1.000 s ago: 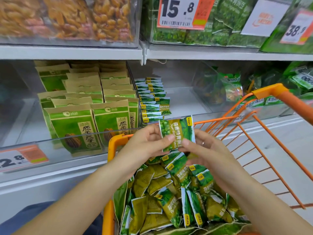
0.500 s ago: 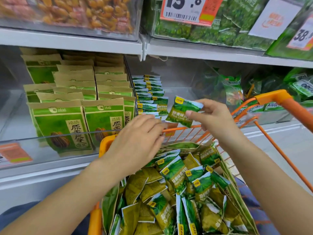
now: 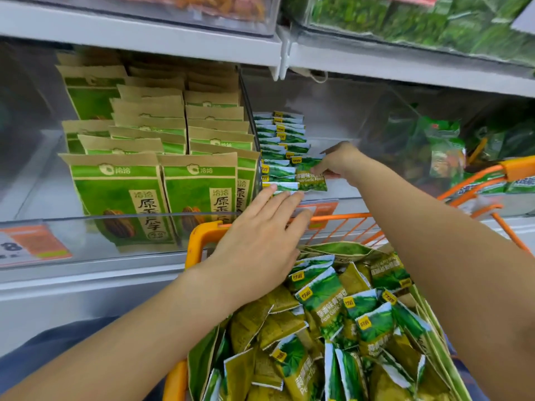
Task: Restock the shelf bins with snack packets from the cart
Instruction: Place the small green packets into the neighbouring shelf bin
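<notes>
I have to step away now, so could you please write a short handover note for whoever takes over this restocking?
Right hand pinches one green pea packet at the front of the packet row in the clear shelf bin. Left hand is open, fingers flat by the row's front. Done: one row partly stocked. Left: seat this packet, then move the many packets lying in the orange cart.

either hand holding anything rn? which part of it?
Right hand pinches a green pea packet by its right edge, at the row in the shelf bin. Left hand is flat and holds nothing.
</notes>
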